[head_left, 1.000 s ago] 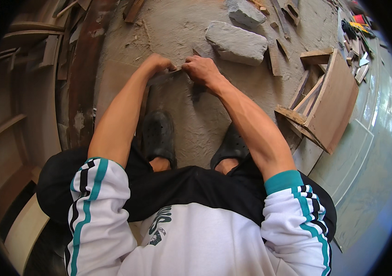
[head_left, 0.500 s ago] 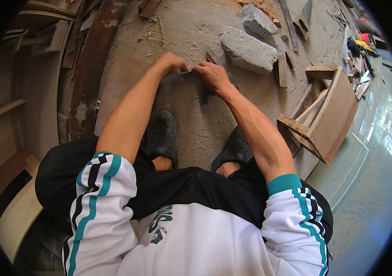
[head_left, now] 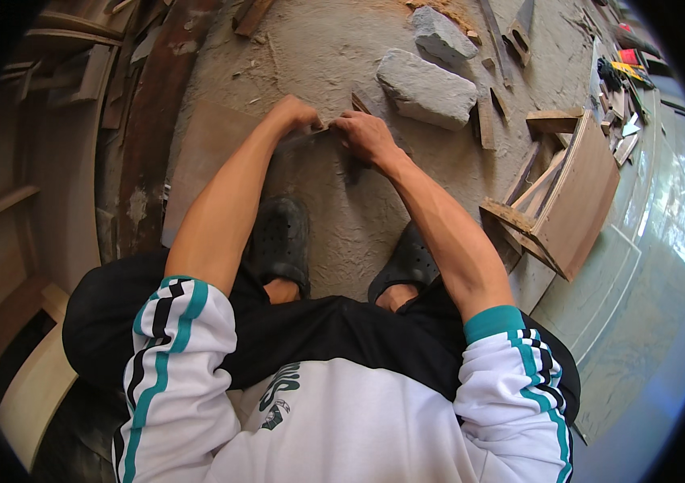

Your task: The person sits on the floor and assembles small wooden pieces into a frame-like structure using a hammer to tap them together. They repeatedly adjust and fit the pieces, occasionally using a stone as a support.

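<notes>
Shift: since half a second ago the whole floor has slid slightly left in view, the big pale block (head_left: 427, 88) with it, and the hands have barely budged relative to that block.
Left hand: here it is, the left hand (head_left: 300, 114), the farther one to the block's left, back of the hand up, fingers bent inward; whether they grip anything, I cannot tell.
Right hand: and the right hand (head_left: 366, 135), closer in, left of the block and a little toward the person, fingers curled; its grasp I cannot tell either.
Fingertips: nearly meeting now, left of the block, at a small thin thing (head_left: 325, 125), too small to make out.
Dark stick: a dark wood stick (head_left: 360, 102) shows behind the right hand, just off the block's left end.
Brown board: a flat brown board (head_left: 218, 133) lies well left of the block, partly hidden behind the left forearm.
Second block: a smaller pale block (head_left: 444, 36), just beyond the big one.
Offcut: a narrow wood offcut (head_left: 484, 121), just beside the big block's right end.
Frame: an open wooden frame (head_left: 588, 201) sits right of the block, toward the person.
</notes>
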The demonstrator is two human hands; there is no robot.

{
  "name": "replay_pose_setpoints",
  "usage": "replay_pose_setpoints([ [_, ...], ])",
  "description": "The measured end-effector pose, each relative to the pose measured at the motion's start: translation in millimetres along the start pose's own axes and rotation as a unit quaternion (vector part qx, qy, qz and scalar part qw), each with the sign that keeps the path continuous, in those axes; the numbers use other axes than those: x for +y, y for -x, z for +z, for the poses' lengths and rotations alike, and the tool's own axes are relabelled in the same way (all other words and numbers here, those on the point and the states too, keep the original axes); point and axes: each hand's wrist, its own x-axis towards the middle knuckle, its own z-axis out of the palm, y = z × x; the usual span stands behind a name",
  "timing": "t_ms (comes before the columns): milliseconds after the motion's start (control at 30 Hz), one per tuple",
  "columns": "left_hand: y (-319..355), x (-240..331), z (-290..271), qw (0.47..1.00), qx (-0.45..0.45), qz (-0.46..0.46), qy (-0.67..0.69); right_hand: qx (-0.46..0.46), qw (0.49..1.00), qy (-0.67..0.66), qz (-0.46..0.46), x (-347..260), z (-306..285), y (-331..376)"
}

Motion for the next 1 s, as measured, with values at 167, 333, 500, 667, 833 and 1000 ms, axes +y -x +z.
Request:
replay_pose_setpoints([
  [167, -2, 1, 5, 1.0, 0.012, -0.003, -0.015, -0.013, 1.0, 0.004, 0.02, 1, 3, 2],
  [333, -12, -9, 13, 1.0, 0.018, -0.005, 0.011, -0.024, 0.998, -0.049, 0.04, 1, -2, -5],
  [500, -8, -5, 13, 0.999, 0.029, -0.022, 0.006, -0.013, 0.985, -0.136, 0.106, -4, -14, -8],
  [667, -11, -10, 14, 0.999, 0.006, -0.032, 0.023, 0.049, 0.973, -0.182, 0.132, -9, -14, -7],
  [833, -9, -9, 14, 1.0, 0.006, -0.018, 0.021, 0.053, 0.976, -0.171, 0.126, -5, -8, -7],
  [1000, -1, -3, 14, 0.999, 0.034, -0.024, 0.024, 0.057, 0.976, -0.168, 0.123, -3, -8, -5],
])
